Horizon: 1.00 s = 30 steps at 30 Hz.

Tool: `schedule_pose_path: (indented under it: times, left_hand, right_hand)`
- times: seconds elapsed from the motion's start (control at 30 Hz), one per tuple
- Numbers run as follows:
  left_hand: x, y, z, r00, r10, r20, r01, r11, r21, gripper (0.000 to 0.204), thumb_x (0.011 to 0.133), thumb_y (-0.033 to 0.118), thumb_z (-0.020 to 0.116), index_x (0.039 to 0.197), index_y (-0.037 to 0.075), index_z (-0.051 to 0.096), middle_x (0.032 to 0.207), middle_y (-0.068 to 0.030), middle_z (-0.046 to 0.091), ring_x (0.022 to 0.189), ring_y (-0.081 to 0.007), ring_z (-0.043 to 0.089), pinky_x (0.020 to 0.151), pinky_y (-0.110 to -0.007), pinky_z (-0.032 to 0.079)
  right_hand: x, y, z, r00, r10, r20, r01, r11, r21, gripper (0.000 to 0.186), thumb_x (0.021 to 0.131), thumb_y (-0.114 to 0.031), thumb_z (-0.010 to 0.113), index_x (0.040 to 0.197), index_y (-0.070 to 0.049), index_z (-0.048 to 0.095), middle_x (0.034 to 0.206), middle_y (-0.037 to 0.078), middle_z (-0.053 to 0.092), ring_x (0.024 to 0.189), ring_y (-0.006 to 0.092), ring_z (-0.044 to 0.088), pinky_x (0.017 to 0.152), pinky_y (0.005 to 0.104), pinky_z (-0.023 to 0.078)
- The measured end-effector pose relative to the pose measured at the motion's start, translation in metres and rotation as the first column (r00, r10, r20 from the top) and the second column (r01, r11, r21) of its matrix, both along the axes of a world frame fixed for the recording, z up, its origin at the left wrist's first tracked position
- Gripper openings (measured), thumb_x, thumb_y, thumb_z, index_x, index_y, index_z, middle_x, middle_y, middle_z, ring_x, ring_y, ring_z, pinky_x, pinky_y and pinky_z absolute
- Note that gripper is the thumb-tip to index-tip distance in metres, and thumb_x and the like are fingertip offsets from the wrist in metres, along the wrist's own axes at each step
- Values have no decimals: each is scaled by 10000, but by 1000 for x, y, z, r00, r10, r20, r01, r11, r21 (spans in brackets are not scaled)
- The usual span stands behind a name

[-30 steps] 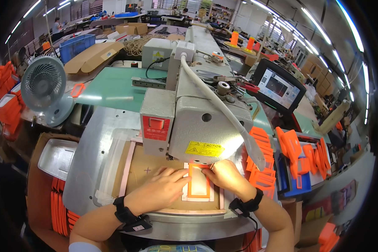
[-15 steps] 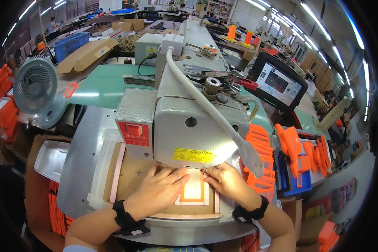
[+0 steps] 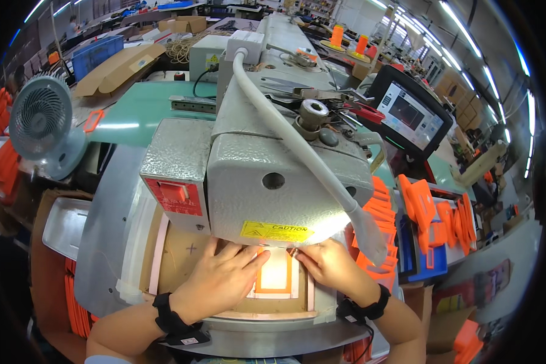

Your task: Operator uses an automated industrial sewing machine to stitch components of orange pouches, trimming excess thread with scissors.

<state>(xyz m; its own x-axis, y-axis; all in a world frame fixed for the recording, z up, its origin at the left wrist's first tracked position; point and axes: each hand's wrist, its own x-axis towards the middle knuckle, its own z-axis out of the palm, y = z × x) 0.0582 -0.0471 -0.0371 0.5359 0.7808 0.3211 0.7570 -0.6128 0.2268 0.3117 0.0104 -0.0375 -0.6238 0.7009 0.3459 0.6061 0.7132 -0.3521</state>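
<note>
An orange rectangular frame (image 3: 289, 280) with a bright white middle lies under the head of a large grey sewing machine (image 3: 249, 176). My left hand (image 3: 221, 280) rests flat at its left side, fingers stretched forward and apart, the tips close below the machine head. At the frame's upper right corner, my right hand (image 3: 330, 265) has thumb and forefinger pinched together. A small shiny bit shows at those fingertips, too small to name. Beneath lies a brown board (image 3: 185, 252) with pinkish edge strips. The needle area is hidden behind the machine head.
Stacked orange frames (image 3: 379, 209) stand to the right, near a blue tray (image 3: 434, 265) with more orange parts. A lit screen (image 3: 409, 112) sits behind them. At left are a grey fan (image 3: 42, 124), a metal tray (image 3: 67, 227) and a cardboard box (image 3: 45, 267).
The view has shifted slightly, so the machine head looks larger and nearer. Both hands stay beside the orange frame, with little visible movement of their own.
</note>
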Motion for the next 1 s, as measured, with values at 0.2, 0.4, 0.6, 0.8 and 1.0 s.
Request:
schedule_pose_path:
  times: [0.2,0.4,0.6,0.8,1.0]
  left_hand:
    - [1,-1,1,1000,2,13,-2,999,-34,451,786,186,667,1225,87,650,1279,-65,596,1167,-236,512,1035,-557,331]
    - [-7,1,1,996,-89,12,90,995,-50,449,784,164,667,1233,155,657,1296,-86,572,1186,-263,505,1064,-624,304]
    - [-10,-15,11,957,-290,-4,288,951,-111,459,781,169,698,1232,240,656,1308,-88,560,1173,-294,536,1087,-633,300]
    - [-2,-24,20,958,-255,-129,242,964,-106,463,769,215,715,1227,228,655,1325,-94,554,1210,-298,532,1091,-661,285]
    - [-10,-28,10,962,-259,-80,250,962,-107,463,778,198,701,1235,150,645,1379,-118,520,1292,-301,503,1095,-663,275]
  right_hand:
    - [-10,-2,21,956,37,291,-67,993,95,336,799,-229,742,1035,7,702,943,150,678,867,326,645,818,426,490]
    - [-6,-2,34,931,161,326,-123,983,-135,632,739,-376,772,1197,38,634,1034,140,648,1003,313,605,871,426,440]
    - [-11,-8,32,915,100,391,-18,978,-208,680,710,-372,786,1216,48,613,1101,140,606,1077,300,572,839,416,433]
    - [-29,-14,35,861,66,504,27,984,-174,654,708,-292,801,1197,94,603,1040,163,581,1011,330,592,820,406,492]
    - [-5,-11,24,957,89,275,-38,982,-188,685,679,-251,835,1228,89,604,1010,149,581,963,309,586,801,385,481]
